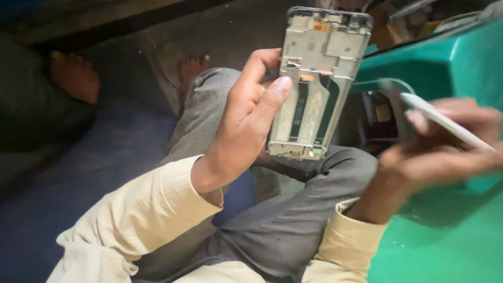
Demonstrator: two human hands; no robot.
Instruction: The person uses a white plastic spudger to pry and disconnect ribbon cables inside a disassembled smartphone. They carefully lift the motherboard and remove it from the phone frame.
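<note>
Phone frame (316,84), already stripped of back cover and battery, stands upright gripped in the left hand (246,118). The right hand (445,149), blurred, pinches a white tool (445,121) clear of it; boards remain inside.

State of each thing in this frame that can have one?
Phone frame: opened, back off, insides exposed, held upright.
Left hand: gripping the phone frame, thumb on its edge.
Right hand: holding a white tool, blurred.
Green stool: standing beside the knee.
</note>
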